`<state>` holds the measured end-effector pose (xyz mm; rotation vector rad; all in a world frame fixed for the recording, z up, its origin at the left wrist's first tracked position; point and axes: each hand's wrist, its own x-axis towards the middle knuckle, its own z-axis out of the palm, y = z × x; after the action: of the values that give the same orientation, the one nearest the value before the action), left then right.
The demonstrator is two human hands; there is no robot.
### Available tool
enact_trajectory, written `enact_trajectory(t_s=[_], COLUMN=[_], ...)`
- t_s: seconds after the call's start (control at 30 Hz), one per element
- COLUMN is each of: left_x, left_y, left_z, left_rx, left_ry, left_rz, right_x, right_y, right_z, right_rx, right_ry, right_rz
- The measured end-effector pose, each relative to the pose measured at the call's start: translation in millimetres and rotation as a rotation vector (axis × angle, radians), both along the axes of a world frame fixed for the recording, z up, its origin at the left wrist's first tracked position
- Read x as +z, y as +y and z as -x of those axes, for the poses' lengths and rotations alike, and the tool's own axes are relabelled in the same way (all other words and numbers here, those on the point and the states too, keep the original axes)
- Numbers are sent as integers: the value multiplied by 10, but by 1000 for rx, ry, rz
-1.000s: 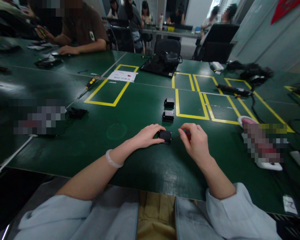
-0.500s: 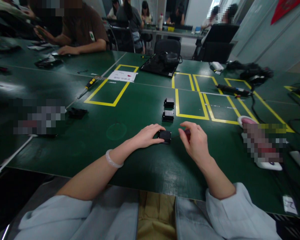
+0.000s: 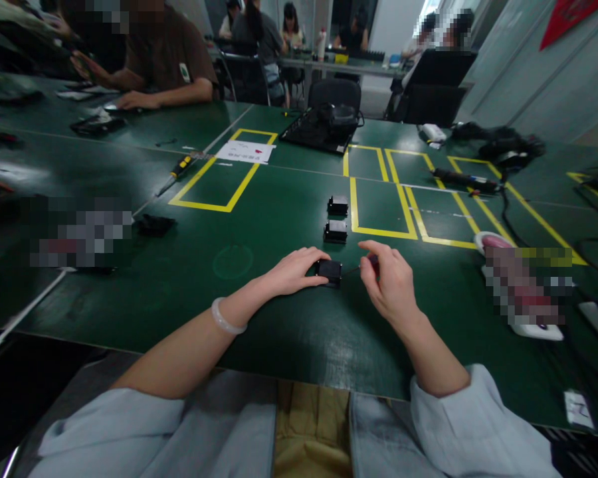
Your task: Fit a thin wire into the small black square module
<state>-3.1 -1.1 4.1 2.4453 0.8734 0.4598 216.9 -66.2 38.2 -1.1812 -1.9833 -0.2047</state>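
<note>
Left hand [image 3: 294,271] pins small black plastic box [image 3: 328,271] flat on green table [image 3: 279,219] so it won't slide, w/ right hand [image 3: 389,282] pinching thin red-handled tool [image 3: 363,267] (tip at box's side)

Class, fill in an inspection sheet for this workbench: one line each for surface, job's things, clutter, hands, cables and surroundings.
Surface: dark green table marked with yellow tape rectangles.
Job's things: small black block flat on the table; two similar black blocks lie beyond it.
Clutter: yellow-handled screwdriver, white paper, black tray.
Hands: left hand rests on the block, steadying it; right hand pinches a thin red-handled tool whose tip points at the block.
Cables: black cables run along the right side.
Surroundings: a seated person in a brown shirt at far left; office chairs behind.
</note>
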Motion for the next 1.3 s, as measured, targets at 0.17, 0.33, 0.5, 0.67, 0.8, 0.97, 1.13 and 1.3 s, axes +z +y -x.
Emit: enact_trajectory(t_s=[0.17, 0.33, 0.5, 0.67, 0.8, 0.97, 1.13, 1.3], left_x=[-1, -5, -3, -2, -7, -7, 7, 2], left_y=[8, 9, 1, 4, 7, 5, 4, 2], left_z=[1, 10, 9, 4, 3, 4, 9, 6], left_rx=[-2, -10, -4, -6, -1, -1, -5, 1], left_ry=[7, -4, -8, 1, 4, -1, 1, 0], left_rz=[5, -2, 1, -3, -10, 1, 12, 8], right_x=[9, 3, -11, -1, 9, 12, -11, -12], right_y=[-2, 6, 1, 0, 4, 5, 2, -11], right_z=[5, -3, -10, -17, -25, -4, 10, 3], right_rx=[6, -21, -44, -44, -21, -37, -19, -14], right_ry=[9, 0, -19, -43, -52, -18, 12, 15], right_rz=[-1, 3, -10, -15, -36, -46, -61, -8])
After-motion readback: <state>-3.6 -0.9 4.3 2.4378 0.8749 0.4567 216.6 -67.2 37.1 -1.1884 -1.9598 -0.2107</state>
